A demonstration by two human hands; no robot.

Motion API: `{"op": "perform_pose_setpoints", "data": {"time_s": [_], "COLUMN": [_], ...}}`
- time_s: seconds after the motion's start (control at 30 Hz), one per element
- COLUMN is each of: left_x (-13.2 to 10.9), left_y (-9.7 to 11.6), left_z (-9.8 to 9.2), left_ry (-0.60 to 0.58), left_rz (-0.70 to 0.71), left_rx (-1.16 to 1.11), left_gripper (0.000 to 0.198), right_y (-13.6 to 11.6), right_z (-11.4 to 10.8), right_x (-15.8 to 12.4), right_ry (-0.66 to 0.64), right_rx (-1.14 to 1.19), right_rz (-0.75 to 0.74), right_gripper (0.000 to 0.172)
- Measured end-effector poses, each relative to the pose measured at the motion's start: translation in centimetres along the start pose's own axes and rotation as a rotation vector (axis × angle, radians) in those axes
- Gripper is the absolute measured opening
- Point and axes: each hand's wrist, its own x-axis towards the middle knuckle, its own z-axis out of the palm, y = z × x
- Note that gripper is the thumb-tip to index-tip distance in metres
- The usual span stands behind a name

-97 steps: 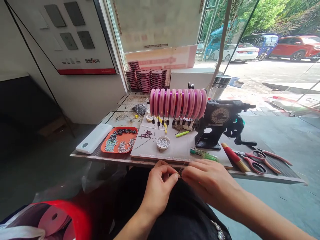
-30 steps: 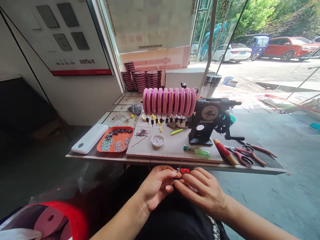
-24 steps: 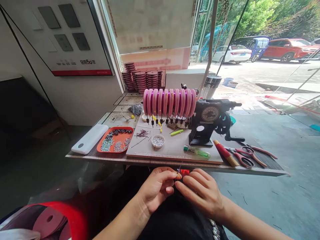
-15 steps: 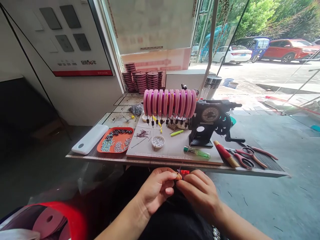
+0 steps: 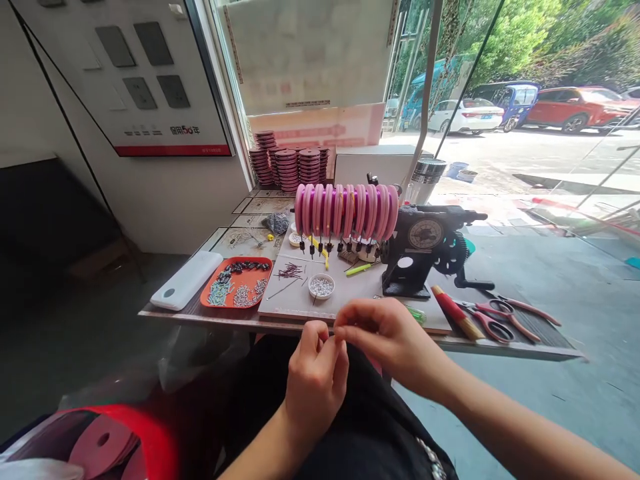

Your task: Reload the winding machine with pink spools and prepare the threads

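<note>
My left hand [image 5: 317, 373] is closed above my lap, fingers curled in and thumb up. My right hand [image 5: 383, 337] meets it from the right, thumb and forefinger pinched together by the left fingertips. Whatever lies between the fingers is too small and hidden to name. Just beyond the hands, a small white bowl [image 5: 321, 287] of pale little pieces sits on a light board [image 5: 280, 300]. A green screwdriver [image 5: 416, 315] is partly covered by my right hand. Behind stands a black hand-cranked winder [image 5: 407, 267] carrying a row of pink spools [image 5: 345, 212].
An orange tray [image 5: 237, 283] of small parts and a white box-like case [image 5: 186, 280] lie at left. A red-handled brush [image 5: 457, 313], scissors [image 5: 493, 323] and pliers [image 5: 530, 310] lie at right. Stacked spools [image 5: 287, 170] stand behind. A red-rimmed container [image 5: 155, 433] holds pink discs.
Both hands have moved up and slightly left. My left hand has turned and curled its fingers inward; my right has risen over the board's front edge, covering part of the screwdriver.
</note>
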Motion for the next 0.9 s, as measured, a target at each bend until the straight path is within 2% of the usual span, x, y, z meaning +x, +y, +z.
{"op": "perform_pose_setpoints", "data": {"time_s": [0.17,0.27,0.33,0.37,0.43,0.5,0.57,0.6,0.67,0.73,0.8,0.83,0.9], "left_x": [0.1,0.2,0.5,0.7,1.3,2.0,2.6,2.8,3.0,3.0,2.8,2.6,2.0], "left_y": [-0.9,-1.2,-1.1,-1.0,-0.8,-0.6,-0.6,-0.7,-0.8,-0.9,-0.8,-0.8,-0.8], "left_z": [0.2,-0.1,-0.4,-0.5,-0.8,-0.9,-0.8,-0.8,-0.6,-0.6,-0.6,-0.7,-0.7], "left_ry": [0.064,-0.014,-0.112,-0.154,-0.223,-0.307,-0.416,-0.459,-0.512,-0.527,-0.519,-0.494,-0.391], "left_rz": [0.051,0.081,0.027,-0.055,-0.335,-0.711,-1.055,-1.181,-1.33,-1.387,-1.358,-1.273,-0.954], "left_rx": [0.125,0.036,-0.117,-0.22,-0.484,-0.814,-1.137,-1.262,-1.397,-1.435,-1.396,-1.308,-0.984], "left_gripper": [0.018,0.021,0.022,0.02,0.015,0.01,0.008,0.008,0.011,0.012,0.01,0.007,0.006], "right_y": [0.5,0.8,0.6,0.6,0.7,1.4,2.5,3.1,4.0,4.5,4.2,3.8,2.6], "right_z": [-0.5,-0.4,-0.6,-0.7,-1.0,-1.2,-1.0,-0.9,-0.4,0.1,0.5,0.7,0.8], "right_x": [5.7,6.8,6.2,5.4,3.2,0.8,-1.2,-1.8,-2.4,-2.5,-2.6,-2.7,-2.6], "right_ry": [-0.247,-0.313,-0.344,-0.324,-0.177,0.003,0.056,0.051,0.058,0.078,0.029,-0.005,-0.068], "right_rx": [0.036,0.024,0.015,-0.006,-0.163,-0.475,-0.801,-0.91,-1.028,-1.047,-0.994,-0.93,-0.714], "right_rz": [0.135,0.149,0.147,0.136,0.017,-0.288,-0.663,-0.806,-0.96,-0.996,-0.96,-0.911,-0.743], "right_gripper": [0.006,0.006,0.006,0.004,0.002,0.008,0.019,0.021,0.02,0.021,0.022,0.023,0.022]}}
